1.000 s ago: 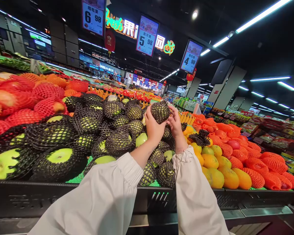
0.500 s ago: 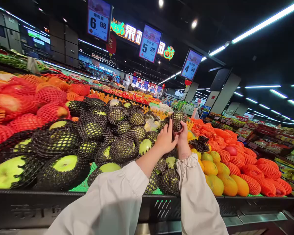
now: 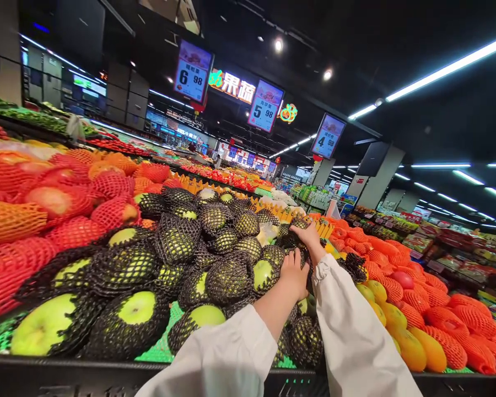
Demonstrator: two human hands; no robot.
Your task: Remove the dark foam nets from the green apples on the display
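Green apples in black foam nets (image 3: 229,280) fill the middle of the display. At the back right of this pile, my right hand (image 3: 308,236) is closed round a netted green apple (image 3: 301,221), thumb and fingers on its near side. Lower and just left of it, my left hand (image 3: 294,277) curls its fingers over another netted apple in the pile, most of which the hand covers. Bare green skin shows through the net of an apple (image 3: 263,273) beside my left fingers.
Fruits in red nets (image 3: 72,198) are heaped at the left. On the right lie yellow-orange fruits (image 3: 411,348) and more fruits in red nets (image 3: 448,320). A black front rim (image 3: 86,375) edges the display. Price signs (image 3: 266,106) hang overhead.
My hands have come apart. The right has lowered the netted apple onto the back of the pile; the left has let go of it and moved down onto another. The view has shifted slightly.
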